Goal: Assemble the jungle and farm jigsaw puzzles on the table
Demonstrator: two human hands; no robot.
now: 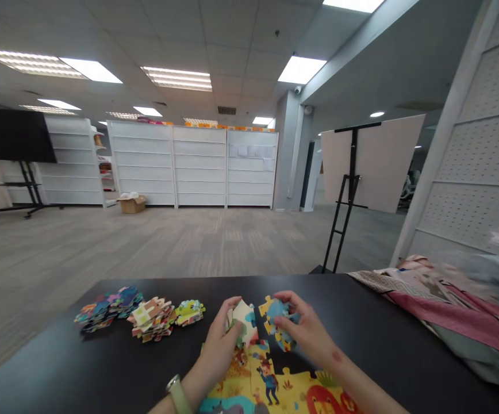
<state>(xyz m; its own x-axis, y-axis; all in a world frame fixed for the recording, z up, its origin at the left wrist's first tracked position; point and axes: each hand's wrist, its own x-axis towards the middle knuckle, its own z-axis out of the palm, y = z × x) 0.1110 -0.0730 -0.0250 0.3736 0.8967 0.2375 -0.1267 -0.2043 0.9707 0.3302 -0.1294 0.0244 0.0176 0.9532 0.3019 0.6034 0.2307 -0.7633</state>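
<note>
My left hand (223, 336), with a watch on its wrist, is closed on a pale puzzle piece (244, 322) with green and blue parts. My right hand (296, 325) grips several blue and yellow puzzle pieces (275, 313), fanned together between thumb and fingers. Below both hands lies a partly joined puzzle (249, 391), yellow with a standing figure, a red lion and a blue patch. Its upper edge shows open tabs and notches. The left forearm covers some of it. The pieces in the two hands are apart from each other.
On the black table (137, 379), to the left, sit a dark blue pile of pieces (111, 307), a mixed pile (152, 319) and a small green pile (189, 311). Folded fabric (448, 310) covers the right side. Beyond stand an easel board (372, 161) and white shelves (198, 167).
</note>
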